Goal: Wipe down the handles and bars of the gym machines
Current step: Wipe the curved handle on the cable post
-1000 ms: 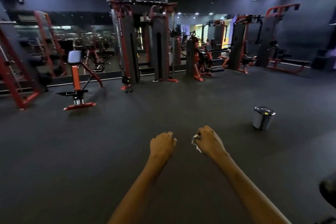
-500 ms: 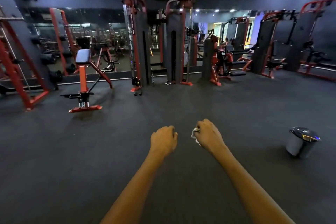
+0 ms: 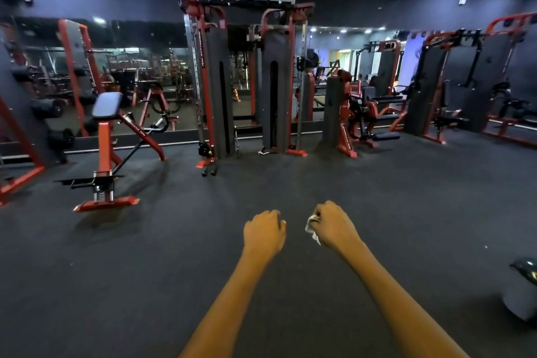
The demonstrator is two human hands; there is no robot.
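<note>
Both my arms reach forward over the dark gym floor. My right hand point(image 3: 334, 225) grips a small white cloth point(image 3: 312, 227), mostly hidden inside the fist. My left hand point(image 3: 264, 231) is curled into a fist and holds nothing. Straight ahead stands a red and grey cable machine point(image 3: 247, 81) with two weight towers, its black handles point(image 3: 209, 172) lying on the floor at its left foot. A red bench machine with a dark pad point(image 3: 107, 148) stands at the left. Both hands are well short of every machine.
A silver bin point(image 3: 521, 293) sits on the floor at the lower right edge. More red machines point(image 3: 363, 116) line the mirrored back wall and the right side point(image 3: 465, 84). A red rack point(image 3: 17, 125) stands far left. Open rubber floor lies between me and the machines.
The view has swung to the right and moved closer to the cable machine. The bin has slid to the right edge. My hands keep the same pose, the cloth still in the right one.
</note>
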